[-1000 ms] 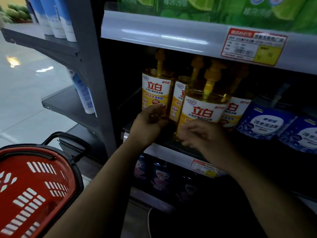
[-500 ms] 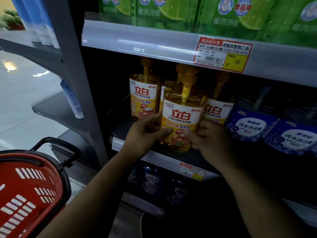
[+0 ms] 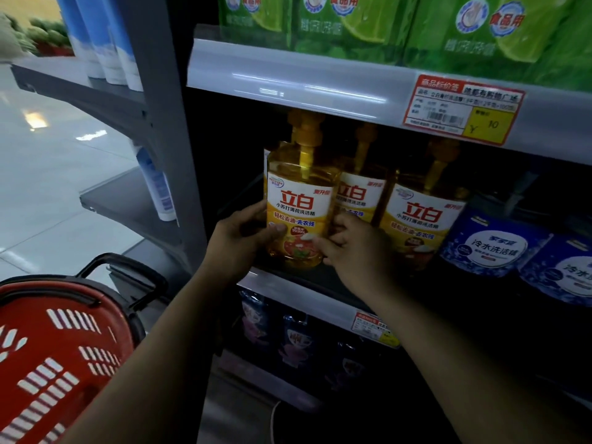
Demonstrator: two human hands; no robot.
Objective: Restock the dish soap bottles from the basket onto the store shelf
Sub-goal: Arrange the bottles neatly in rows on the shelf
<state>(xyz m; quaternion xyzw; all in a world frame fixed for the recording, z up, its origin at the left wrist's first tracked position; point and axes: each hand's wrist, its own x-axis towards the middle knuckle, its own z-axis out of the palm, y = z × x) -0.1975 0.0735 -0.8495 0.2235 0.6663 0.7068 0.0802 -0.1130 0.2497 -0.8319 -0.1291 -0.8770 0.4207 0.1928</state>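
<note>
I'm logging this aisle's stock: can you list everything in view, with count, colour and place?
soap bottles: three clear, perhaps more behind, yellow, middle shelf; the leftmost is held
blue pouches: two, blue, middle shelf, right of the bottles
green packs: several, green, top shelf
price tag: one, red and yellow, top shelf edge
dark pouches: several, dark, lower shelf
tubes: several, blue and white, left rack
basket: one, red, bottom left
hands: left and right, both gripping the leftmost bottle

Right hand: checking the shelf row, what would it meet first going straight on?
Probably the yellow pump bottle standing behind the one it grips; the right hand points that way, though depth is unclear.
</note>
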